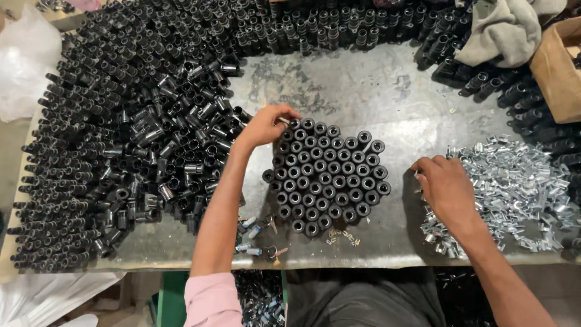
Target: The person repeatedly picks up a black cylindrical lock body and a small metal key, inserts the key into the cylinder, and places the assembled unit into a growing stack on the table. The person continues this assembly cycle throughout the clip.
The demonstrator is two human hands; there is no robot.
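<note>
Black tubes: a tight cluster of short black cylinders (325, 177) stands upright, open ends up, in the middle of the bench between the two hands, packed side by side and touching.
Handling, as I judge it: stiff and hard, probably light one at a time; smooth round walls that would roll if tipped, so the upright block looks easy to knock over at its edge.
Where to take hold: by my reckoning, a pinch across the rim or around the side wall of a single tube at the outer row, since the inner ones are hemmed in by neighbours.
Left hand (266, 125): at the upper left corner of the cluster, fingers curled and drawn together at the tips by the edge tubes; what they pinch, if anything, I cannot tell.
Right hand (445, 184): resting on the left edge of a heap of small silver metal clips (514, 188), knuckles up, fingers bent down into the pieces; whether they hold one is hidden.
Loose stock: a large jumble of the same black tubes (139, 139) lying on their sides fills the left of the bench and runs along the far edge to the right side.
Small bits: a few clips (345, 237) just in front of the cluster, and some little coloured parts (254, 236) near the front edge.
Surface: a worn grey metal bench top (357, 91), scuffed and blotchy, flat and hard.
Room: a grey cloth (502, 27) and a cardboard box (560, 66) at the far right, white plastic bags (24, 60) at the left.
</note>
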